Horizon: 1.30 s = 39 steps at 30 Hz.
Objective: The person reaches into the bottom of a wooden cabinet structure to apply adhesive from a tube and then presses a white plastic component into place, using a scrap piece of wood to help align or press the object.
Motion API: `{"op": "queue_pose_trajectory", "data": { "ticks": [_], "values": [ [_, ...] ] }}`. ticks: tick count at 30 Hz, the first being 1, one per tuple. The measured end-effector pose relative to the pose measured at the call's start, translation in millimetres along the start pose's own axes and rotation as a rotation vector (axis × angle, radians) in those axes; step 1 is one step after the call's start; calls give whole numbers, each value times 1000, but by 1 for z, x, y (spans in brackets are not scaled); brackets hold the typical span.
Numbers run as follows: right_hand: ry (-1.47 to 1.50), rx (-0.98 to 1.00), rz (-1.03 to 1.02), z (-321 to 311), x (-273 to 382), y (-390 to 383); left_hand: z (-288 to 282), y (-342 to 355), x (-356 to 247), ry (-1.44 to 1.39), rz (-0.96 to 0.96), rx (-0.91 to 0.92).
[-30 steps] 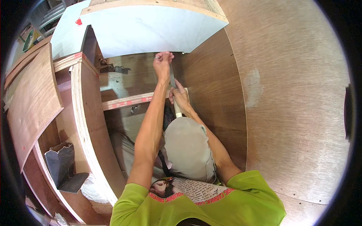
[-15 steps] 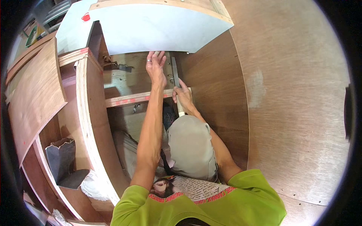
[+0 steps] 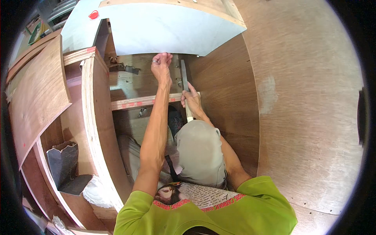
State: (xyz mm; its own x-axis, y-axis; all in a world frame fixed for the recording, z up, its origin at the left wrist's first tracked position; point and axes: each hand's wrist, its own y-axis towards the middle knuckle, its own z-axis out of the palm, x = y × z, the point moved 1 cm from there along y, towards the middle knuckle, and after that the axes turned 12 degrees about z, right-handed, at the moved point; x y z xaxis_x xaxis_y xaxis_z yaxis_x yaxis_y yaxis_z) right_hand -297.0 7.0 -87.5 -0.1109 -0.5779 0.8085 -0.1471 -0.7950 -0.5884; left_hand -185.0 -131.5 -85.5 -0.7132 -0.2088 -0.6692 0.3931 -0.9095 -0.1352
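My left hand [image 3: 161, 65] is raised to the lower edge of a white panel [image 3: 164, 33], its fingers curled together and the fingertips at that edge. Whether anything is between them is hidden. A ring shows on one finger. Lower and to the right, my right hand [image 3: 191, 100] is closed around a flat, long grey metal file [image 3: 184, 72] with a pale handle [image 3: 189, 114]. The file points away from me, its tip short of the panel's edge. The handle's end lies just above my bent knee [image 3: 199, 150].
A plywood crosspiece [image 3: 137, 102] spans the cabinet frame in front of me. A thick upright board [image 3: 91, 105] stands on the left, and a brown wooden wall [image 3: 231, 98] on the right. A curved plywood sheet [image 3: 41, 98] leans at far left, above a torn dark piece [image 3: 64, 166].
My left fingers, stretched up against the panel's lower edge before, are now curled in with the thumb at the edge. My right hand keeps the file in nearly the same place.
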Motion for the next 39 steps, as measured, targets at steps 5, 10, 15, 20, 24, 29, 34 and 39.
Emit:
{"op": "queue_pose_trajectory", "data": {
  "ticks": [5,10,15,20,24,29,34,39],
  "values": [
    [-27,-11,-15,-3,-3,3,-3,2,2,13,46,34],
    [-19,-18,12,-2,-1,0,-6,5,2,44,57,81],
    [-22,-7,12,1,-2,0,-16,4,6,54,39,168],
    [92,57,47,-9,0,5,-42,-18,-14,502,140,192],
    [484,244,112,-1,32,1,-83,-14,-45,1000,363,268],
    [607,362,48,1,66,5,-96,-20,-83,1288,363,276],
    [674,362,9,13,75,24,-92,-28,-80,1369,410,312],
    [746,357,27,29,84,47,-80,-34,-76,1431,449,356]
  ]
}}
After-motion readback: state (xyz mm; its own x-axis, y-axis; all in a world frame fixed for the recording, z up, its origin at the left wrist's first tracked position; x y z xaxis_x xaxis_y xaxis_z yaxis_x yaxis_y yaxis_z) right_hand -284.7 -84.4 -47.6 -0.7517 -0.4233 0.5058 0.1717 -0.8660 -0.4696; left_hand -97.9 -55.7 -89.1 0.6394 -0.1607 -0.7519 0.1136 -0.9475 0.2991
